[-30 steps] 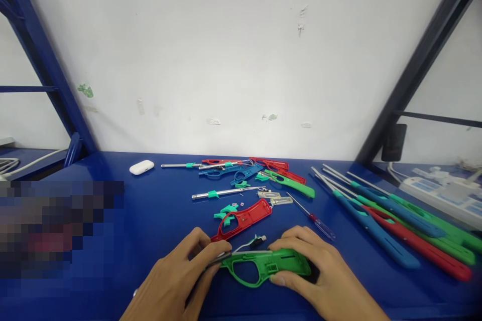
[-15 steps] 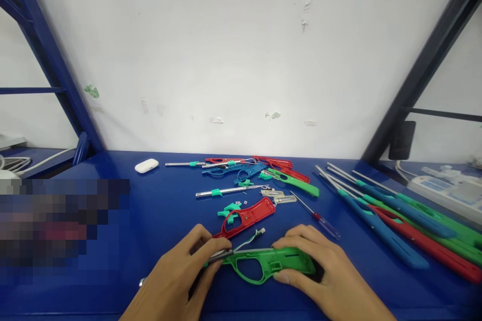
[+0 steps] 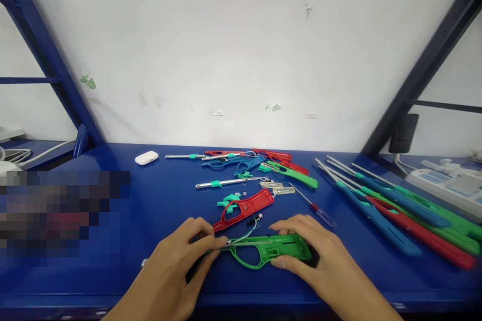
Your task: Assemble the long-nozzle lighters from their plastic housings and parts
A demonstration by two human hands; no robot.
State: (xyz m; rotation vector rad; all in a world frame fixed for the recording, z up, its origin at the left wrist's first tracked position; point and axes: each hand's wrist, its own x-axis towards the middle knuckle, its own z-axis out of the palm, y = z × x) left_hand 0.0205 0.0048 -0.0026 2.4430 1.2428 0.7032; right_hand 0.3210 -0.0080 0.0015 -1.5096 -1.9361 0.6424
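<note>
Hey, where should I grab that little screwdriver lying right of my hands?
Probably take the screwdriver by its handle, the thicker end nearest you, pinching from above across its width. It lies flat on the blue table, thin shaft pointing away, bare table either side, just beyond your right hand.

One head-worn view, looking forward and down, close over the blue table [image 3: 158, 210], facing the white wall [image 3: 233, 50] behind it.

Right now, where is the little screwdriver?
Head view, right of centre: the screwdriver lies just beyond the right hand, between the red shell and the long lighters.
</note>
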